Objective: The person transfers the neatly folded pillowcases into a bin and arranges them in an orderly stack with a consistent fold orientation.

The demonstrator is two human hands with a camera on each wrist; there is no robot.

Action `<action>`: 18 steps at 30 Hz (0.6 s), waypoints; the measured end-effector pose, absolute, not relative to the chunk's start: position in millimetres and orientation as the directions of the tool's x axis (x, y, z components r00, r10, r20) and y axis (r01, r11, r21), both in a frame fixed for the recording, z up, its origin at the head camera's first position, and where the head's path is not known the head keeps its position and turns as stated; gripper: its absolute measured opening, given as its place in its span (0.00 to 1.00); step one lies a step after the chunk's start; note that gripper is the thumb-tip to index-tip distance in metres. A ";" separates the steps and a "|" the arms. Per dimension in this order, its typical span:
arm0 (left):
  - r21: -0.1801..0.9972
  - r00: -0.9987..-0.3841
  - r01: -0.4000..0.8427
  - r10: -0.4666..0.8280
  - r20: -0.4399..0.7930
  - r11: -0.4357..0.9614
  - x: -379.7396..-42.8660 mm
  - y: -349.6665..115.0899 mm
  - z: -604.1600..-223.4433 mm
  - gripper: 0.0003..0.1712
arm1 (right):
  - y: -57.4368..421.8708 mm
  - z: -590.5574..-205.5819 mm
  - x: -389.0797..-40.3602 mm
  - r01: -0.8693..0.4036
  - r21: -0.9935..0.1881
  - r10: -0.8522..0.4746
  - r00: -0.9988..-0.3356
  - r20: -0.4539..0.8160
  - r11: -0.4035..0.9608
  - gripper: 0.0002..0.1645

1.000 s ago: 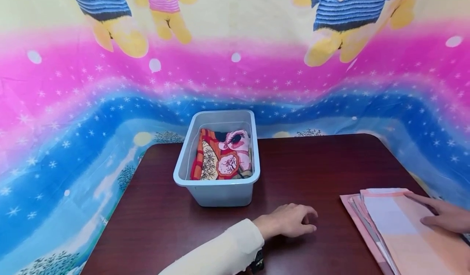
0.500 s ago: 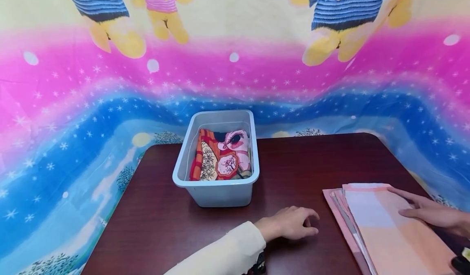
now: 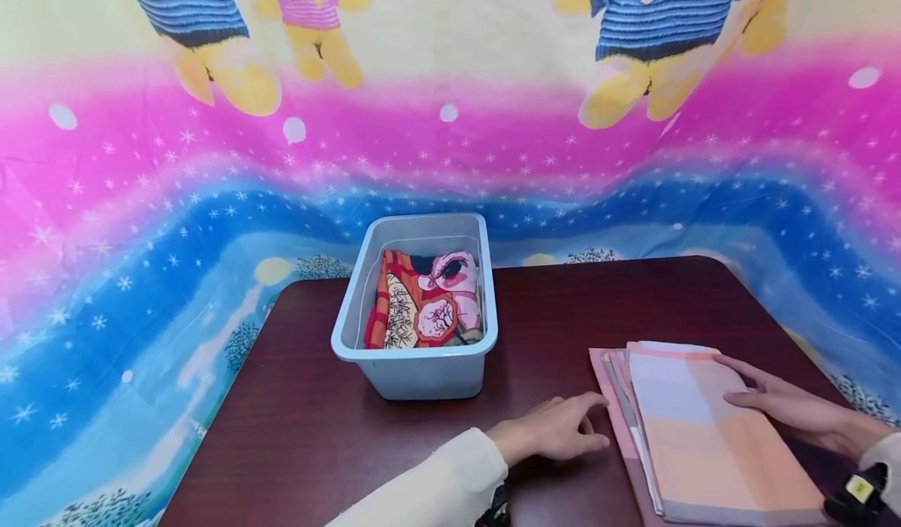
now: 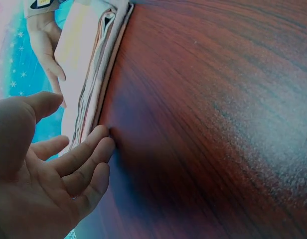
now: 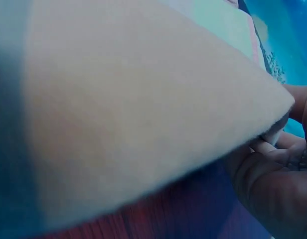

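Observation:
A folded checked cloth (image 3: 711, 441), peach, pink and white in several layers, lies at the right of the table. My right hand (image 3: 788, 410) grips its right edge, thumb on top; in the right wrist view the fingers (image 5: 265, 147) reach under the cloth's edge. Just left of the cloth, my left hand (image 3: 552, 429) is held low with loosely bent fingers and nothing in them. From the left wrist view, its fingertips are close to the cloth's layered side (image 4: 93, 94); whether they touch it I cannot tell.
A light grey-blue plastic bin (image 3: 422, 374) stands left of centre near the back, with a folded red and orange patterned cloth (image 3: 436, 316) inside. The dark wooden table (image 3: 281, 433) meets a printed curtain (image 3: 450, 152) at the back and sides.
My right hand has slid the folded cloth leftward across the table, closer to my left hand. The left hand has hardly moved, and the bin stays where it was.

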State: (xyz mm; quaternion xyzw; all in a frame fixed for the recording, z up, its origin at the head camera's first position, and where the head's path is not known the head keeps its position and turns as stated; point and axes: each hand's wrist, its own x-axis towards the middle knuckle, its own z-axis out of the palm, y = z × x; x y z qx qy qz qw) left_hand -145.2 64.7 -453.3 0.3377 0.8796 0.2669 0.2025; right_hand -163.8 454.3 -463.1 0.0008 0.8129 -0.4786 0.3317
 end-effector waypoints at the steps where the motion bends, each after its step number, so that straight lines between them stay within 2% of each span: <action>1: 0.619 -0.694 0.475 0.699 -0.173 0.625 -145.3 64.6 -454.3 0.31 | 452.3 -463.6 -163.5 0.315 -0.784 -0.322 -0.782 -0.534 0.535 0.52; 8: 0.730 -0.744 0.365 0.652 -0.144 0.578 -147.0 65.0 -459.5 0.37 | 436.6 -463.3 -164.1 0.342 -0.801 -0.337 -0.774 -0.537 0.491 0.50; 12: 0.770 -0.780 0.295 0.608 -0.148 0.566 -147.6 65.8 -459.4 0.40 | 424.1 -463.1 -164.4 0.338 -0.808 -0.307 -0.799 -0.517 0.483 0.51; 15: 0.793 -0.793 0.243 0.585 -0.169 0.558 -147.1 66.5 -459.8 0.41 | 418.8 -462.9 -161.0 0.218 -0.812 -0.304 -0.850 -0.431 0.542 0.50; 18: 0.802 -0.798 0.219 0.575 -0.181 0.555 -146.3 66.8 -460.1 0.40 | 420.7 -463.7 -154.2 0.004 -0.764 -0.341 -0.894 -0.292 0.645 0.47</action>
